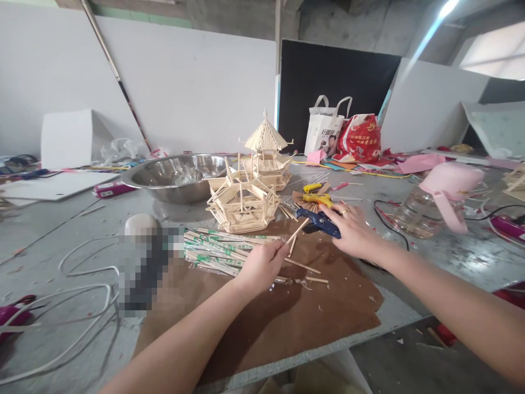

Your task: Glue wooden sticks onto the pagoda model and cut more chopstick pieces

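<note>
My left hand (262, 265) is closed round a thin wooden stick (297, 232) that looks like a chopstick, slanting up to the right. The stick's far end meets a dark blue hand tool (322, 222), perhaps a cutter. My right hand (353, 225), a ring on one finger, grips this tool; its palm side is hidden. Paper-wrapped chopsticks (217, 254) with green print lie left of my left hand. Short cut sticks (316, 279) lie on the brown sheet (287, 323) below. Just behind stands an open stick framework (241, 210).
A stick pavilion with a pointed roof (266, 137) rises behind the framework. Left of it sits a steel basin (164, 189). Yellow-handled tools (314, 189) lie beyond my right hand. A pink-lidded bottle (435, 200) stands right, near a black cable (394, 221); a white cable (109, 290) curls left.
</note>
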`<state>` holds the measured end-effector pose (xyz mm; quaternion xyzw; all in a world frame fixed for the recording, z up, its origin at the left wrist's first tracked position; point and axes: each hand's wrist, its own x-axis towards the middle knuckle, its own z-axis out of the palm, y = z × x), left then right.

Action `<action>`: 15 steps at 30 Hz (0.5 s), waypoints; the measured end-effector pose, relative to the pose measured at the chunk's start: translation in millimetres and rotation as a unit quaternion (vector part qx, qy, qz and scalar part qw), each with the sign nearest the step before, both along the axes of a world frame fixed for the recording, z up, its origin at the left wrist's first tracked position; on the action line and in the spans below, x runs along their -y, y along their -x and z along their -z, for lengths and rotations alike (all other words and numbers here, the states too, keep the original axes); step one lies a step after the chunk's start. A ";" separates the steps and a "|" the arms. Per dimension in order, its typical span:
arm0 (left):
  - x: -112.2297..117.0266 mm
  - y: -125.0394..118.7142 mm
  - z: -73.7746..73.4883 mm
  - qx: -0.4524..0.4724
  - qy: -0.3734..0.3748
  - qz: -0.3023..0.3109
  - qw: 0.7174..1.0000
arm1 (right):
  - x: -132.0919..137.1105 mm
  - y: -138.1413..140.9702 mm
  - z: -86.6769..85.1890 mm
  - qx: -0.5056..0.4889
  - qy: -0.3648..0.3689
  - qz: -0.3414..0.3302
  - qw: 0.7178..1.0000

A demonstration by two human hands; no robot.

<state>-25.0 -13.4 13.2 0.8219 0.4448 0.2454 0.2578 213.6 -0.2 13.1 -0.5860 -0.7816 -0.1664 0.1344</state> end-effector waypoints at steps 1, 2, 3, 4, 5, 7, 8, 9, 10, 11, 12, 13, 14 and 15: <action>-0.5 0.3 0.4 0.001 -0.001 0.001 1.000 | 0.2 0.3 -0.4 -0.013 0.010 -0.002 1.000; -0.7 0.5 0.7 0.003 -0.002 0.000 1.000 | 0.0 0.1 -0.9 -0.030 0.025 -0.008 0.999; -0.7 0.5 0.9 0.005 -0.001 -0.001 1.000 | -0.6 -0.6 -1.7 -0.052 0.044 -0.015 0.998; -0.5 0.4 0.7 0.008 0.000 -0.002 1.000 | -1.2 -1.7 -2.8 -0.078 0.067 -0.026 0.994; -0.1 0.1 0.4 0.011 0.004 -0.002 1.000 | -1.8 -3.0 -4.3 -0.105 0.092 -0.037 0.989; 1.3 -0.8 -1.0 0.019 0.013 -0.004 1.000 | -2.4 -5.3 -8.3 -0.158 0.139 -0.061 0.976; 2.2 -1.2 -1.8 0.023 0.017 -0.006 1.000 | -2.2 -6.0 -10.5 -0.181 0.158 -0.072 0.968; 3.1 -1.6 -2.7 0.028 0.021 -0.005 0.999 | -1.6 -6.3 -12.8 -0.201 0.171 -0.083 0.961; 3.9 -1.9 -3.6 0.033 0.024 -0.005 0.999 | -0.7 -6.1 -14.9 -0.217 0.183 -0.095 0.954; 4.8 -2.1 -4.3 0.038 0.026 -0.003 0.999 | 0.4 -5.5 -16.7 -0.231 0.193 -0.106 0.948; 5.5 -2.2 -4.8 0.042 0.026 -0.001 0.999 | 1.6 -4.6 -18.3 -0.241 0.202 -0.113 0.942; 6.1 -2.1 -5.0 0.045 0.024 0.002 0.999 | 2.9 -3.4 -19.4 -0.248 0.208 -0.117 0.939; 6.5 -2.0 -5.1 0.047 0.021 0.005 0.999 | 4.2 -2.0 -20.2 -0.251 0.211 -0.117 0.937; 6.7 -1.8 -4.9 0.048 0.017 0.006 0.999 | 5.2 -0.6 -20.4 -0.249 0.210 -0.117 0.938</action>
